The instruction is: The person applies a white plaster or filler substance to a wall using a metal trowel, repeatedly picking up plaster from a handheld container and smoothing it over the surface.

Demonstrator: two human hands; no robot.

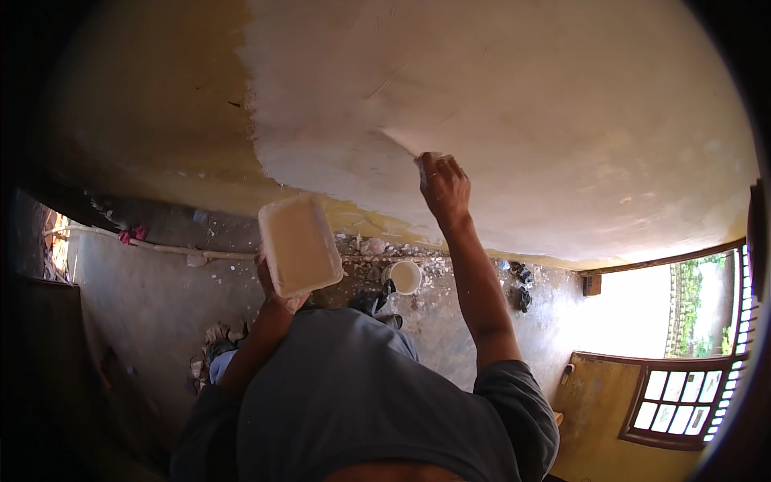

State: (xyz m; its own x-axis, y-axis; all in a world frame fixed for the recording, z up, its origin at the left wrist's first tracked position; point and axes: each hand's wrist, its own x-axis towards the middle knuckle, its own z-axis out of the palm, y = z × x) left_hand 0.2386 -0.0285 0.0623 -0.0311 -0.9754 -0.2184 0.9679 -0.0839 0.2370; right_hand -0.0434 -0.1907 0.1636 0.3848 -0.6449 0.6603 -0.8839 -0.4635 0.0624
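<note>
Left grip point(277, 300) grasping pale rectangular tray point(315, 286); right grip point(446, 186) clenched around thin tool point(418, 157), shape unclear, at partly whitened wall point(546, 120); white bucket point(419, 279) on floor point(152, 301) below.

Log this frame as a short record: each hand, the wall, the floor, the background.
Left hand: left hand holds a rectangular tray of pale material
Right hand: right hand raised at the wall, gripping a thin tool, mostly hidden
Wall: pale coating, yellow at left
Floor: round bucket, long pole
Background: paned window, lower right
</note>
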